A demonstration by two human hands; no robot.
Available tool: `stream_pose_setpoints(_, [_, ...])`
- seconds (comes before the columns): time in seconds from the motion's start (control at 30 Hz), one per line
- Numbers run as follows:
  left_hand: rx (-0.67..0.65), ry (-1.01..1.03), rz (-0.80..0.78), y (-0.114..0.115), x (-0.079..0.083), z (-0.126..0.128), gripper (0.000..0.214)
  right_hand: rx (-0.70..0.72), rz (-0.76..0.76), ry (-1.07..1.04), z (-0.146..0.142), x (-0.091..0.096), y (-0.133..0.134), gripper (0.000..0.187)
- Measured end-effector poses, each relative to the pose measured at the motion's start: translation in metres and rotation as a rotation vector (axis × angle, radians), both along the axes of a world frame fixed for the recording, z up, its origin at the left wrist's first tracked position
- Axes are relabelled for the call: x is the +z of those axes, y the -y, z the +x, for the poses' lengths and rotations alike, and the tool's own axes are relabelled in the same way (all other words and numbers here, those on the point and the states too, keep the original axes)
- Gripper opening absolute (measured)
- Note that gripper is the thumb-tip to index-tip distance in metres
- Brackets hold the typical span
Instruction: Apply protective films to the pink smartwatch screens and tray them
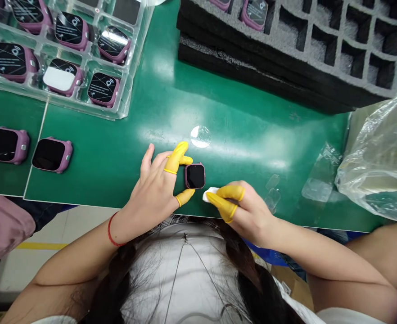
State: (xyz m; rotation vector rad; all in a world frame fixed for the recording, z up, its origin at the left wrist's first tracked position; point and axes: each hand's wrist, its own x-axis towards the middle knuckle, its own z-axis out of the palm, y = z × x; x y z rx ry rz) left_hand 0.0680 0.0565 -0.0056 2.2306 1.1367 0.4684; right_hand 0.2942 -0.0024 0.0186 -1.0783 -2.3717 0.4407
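A small purple watch body (pixel 195 176) with a black screen lies flat on the green mat (pixel 239 135) near its front edge. My left hand (pixel 158 189) pinches the watch's left side between thumb and fingers that wear yellow finger cots. Just right of the watch, my right hand (pixel 242 209), also in yellow cots, pinches a small white piece (pixel 209 194) that touches the mat close to the watch's lower right corner.
A clear tray (pixel 66 58) of purple watches sits at the back left. Two loose watches (pixel 51 154) lie on the mat's left side. Black foam trays (pixel 286 49) are stacked at the back right. Round clear film (pixel 200 136), peeled film scraps (pixel 320 175) and a plastic bag (pixel 381 157) lie right.
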Motion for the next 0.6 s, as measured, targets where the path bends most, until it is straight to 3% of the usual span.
stream_pose_setpoints(0.2, [-0.024,0.031,-0.041,-0.005,0.006,0.012,0.078,-0.222,0.091,0.027,0.027,-0.005,-0.011,0.036])
stream_pose_setpoints(0.4, [-0.034,0.002,0.013,-0.005,0.002,0.026,0.075,-0.093,0.178,0.088,0.020,-0.023,-0.039,0.017])
stream_pose_setpoints(0.6, [-0.021,0.014,0.010,-0.006,0.000,0.025,0.072,0.021,0.155,0.184,0.018,-0.019,-0.015,0.025])
